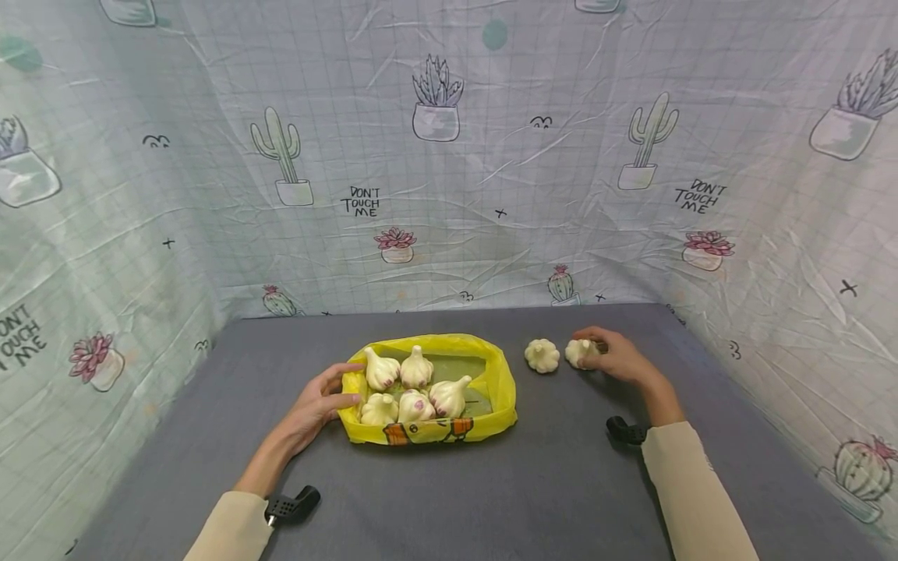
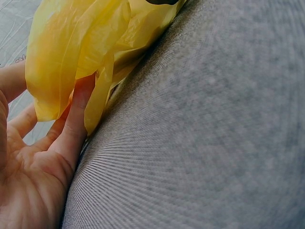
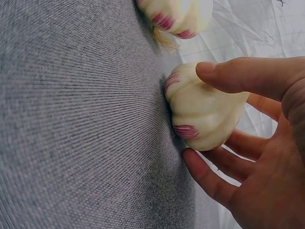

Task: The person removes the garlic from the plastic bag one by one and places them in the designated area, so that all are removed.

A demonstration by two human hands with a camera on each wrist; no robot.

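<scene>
1. Garlic (image 1: 578, 353) in the right hand (image 1: 617, 356) is right of the middle of the head view, and the yellow bag (image 1: 503, 382) lies to the left of it. A second garlic (image 1: 542, 357) stands between these two, just beside both, so the straight line from fingers to bag passes over it.

2. The right hand is the nearer one. Its thumb (image 3: 252, 74) lies on one side of the garlic and the fingers curve around the other side, parted only by the width of the bulb; they have hold of it.

3. The held garlic has its purple root end toward the table, at the left of the right wrist view, so its long axis seems more or less upright. I cannot tell if it touches the cloth.

4. The left hand (image 1: 316, 409) is at the far, left end of the bag. Its fingers are spread and touch the plastic, but the tips are partly hidden in the left wrist view; I cannot tell if they pinch it.

5. The bag is longer from left to right. Five other garlics (image 1: 416, 368) sit in its left and middle part; at its right end the bottom is visible.

6. Everything rests on grey cloth (image 1: 477, 499) with fine ribs. Behind, across the upper frame, hangs a pale wrinkled curtain (image 1: 484, 261) with plant drawings.
</scene>
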